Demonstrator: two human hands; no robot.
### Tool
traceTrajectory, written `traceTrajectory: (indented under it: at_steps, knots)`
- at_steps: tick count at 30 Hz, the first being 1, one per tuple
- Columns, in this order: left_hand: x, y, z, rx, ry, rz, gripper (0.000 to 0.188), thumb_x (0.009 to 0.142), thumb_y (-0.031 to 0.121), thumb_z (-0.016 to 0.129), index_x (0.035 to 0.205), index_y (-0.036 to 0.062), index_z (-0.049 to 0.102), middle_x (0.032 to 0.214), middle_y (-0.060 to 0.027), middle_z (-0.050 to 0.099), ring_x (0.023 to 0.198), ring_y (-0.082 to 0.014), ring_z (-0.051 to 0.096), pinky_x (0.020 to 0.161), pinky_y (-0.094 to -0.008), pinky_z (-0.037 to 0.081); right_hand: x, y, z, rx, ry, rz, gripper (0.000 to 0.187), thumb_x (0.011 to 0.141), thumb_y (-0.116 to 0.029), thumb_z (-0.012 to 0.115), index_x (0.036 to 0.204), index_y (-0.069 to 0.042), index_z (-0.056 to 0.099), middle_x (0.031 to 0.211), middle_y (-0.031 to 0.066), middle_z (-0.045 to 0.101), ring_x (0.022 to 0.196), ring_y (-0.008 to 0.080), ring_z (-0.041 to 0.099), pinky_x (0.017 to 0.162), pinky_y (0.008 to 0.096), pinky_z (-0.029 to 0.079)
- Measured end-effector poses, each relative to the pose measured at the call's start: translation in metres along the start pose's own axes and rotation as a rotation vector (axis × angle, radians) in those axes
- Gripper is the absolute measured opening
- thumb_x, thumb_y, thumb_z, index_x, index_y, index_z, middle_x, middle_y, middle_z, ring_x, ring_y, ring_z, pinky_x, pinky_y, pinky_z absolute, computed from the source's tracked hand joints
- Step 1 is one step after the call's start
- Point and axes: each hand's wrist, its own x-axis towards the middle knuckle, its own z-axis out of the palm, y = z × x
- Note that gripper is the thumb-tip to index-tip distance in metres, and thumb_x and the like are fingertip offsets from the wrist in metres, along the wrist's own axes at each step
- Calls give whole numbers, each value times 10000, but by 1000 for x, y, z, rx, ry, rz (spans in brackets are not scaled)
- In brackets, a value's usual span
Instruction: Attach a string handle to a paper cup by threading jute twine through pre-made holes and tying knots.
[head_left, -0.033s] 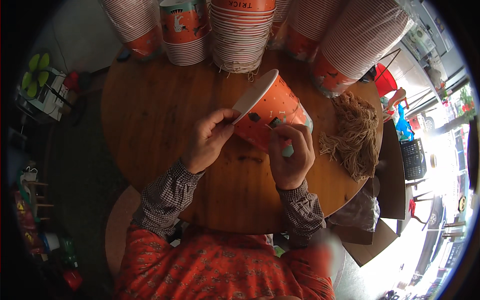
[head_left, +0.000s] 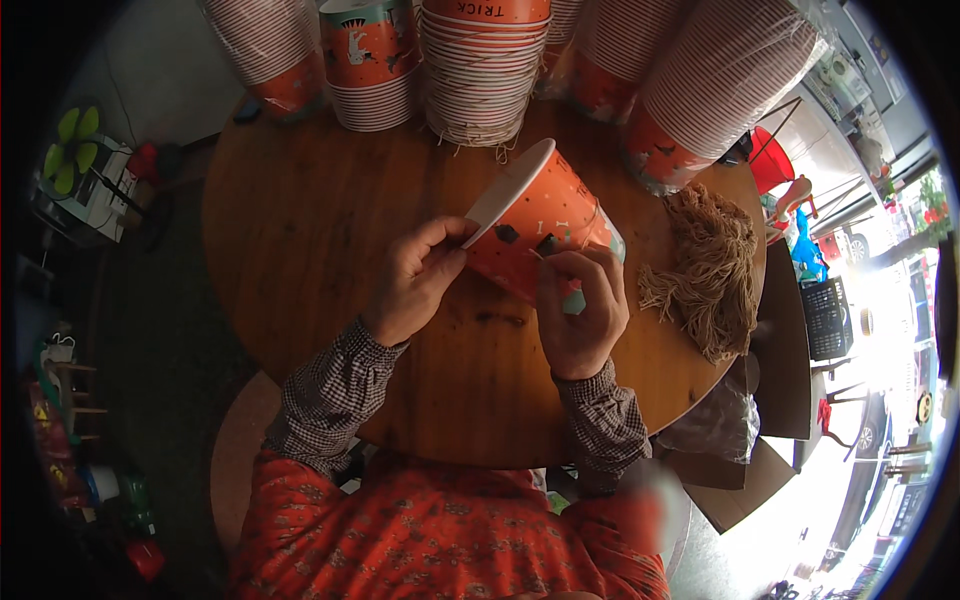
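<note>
An orange paper bucket (head_left: 545,215) with a white rim and a pale green base lies tilted in front of me, its mouth turned to the upper left. My left hand (head_left: 418,275) pinches its rim between thumb and fingers. At the bucket's lower right side, my right hand (head_left: 585,300) is closed in a pinch. A short, thin, pale cord end pokes out at its fingertips, against the printed wall; most of the cord is hidden by the fingers. To the right of that hand lies a bundle of tan cords (head_left: 705,270).
Nested bucket stacks line the far edge of the round wooden table (head_left: 300,250): a short stack (head_left: 370,100), a taller one with cord loops (head_left: 478,90), and plastic-wrapped ones (head_left: 715,80). An opened cardboard box (head_left: 785,350) stands beyond the right edge.
</note>
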Motion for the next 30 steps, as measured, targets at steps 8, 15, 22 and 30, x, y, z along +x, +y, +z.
traceTrajectory:
  at_steps: [8,15,22,30]
  knots:
    - [6,-5,-11,15,30,-61,189,924,12,533,1107,-12,573,995,-15,624,924,-62,574,815,-215,465,-4,2,12,15,-57,-154,245,708,39,714,924,-36,625,1005,131,637,960,337,599,807,404,504]
    - [8,-5,-10,87,91,4,197,953,156,596,1072,-1,591,894,14,628,809,-34,565,707,-188,461,-11,-2,17,-32,-108,-230,220,698,17,724,888,-49,635,963,108,625,965,336,603,826,410,512]
    - [9,-6,-13,26,122,-29,185,955,183,604,1030,15,611,840,44,605,761,-3,525,655,-190,449,-16,-17,19,23,-198,-287,218,678,26,726,860,-48,630,845,77,607,895,265,641,905,464,483]
    - [11,-1,-15,828,303,665,125,843,59,655,967,44,667,869,-37,644,798,-172,612,803,-311,452,2,-2,-3,103,-13,-105,171,722,62,660,861,-34,633,834,108,624,861,271,656,928,467,465]
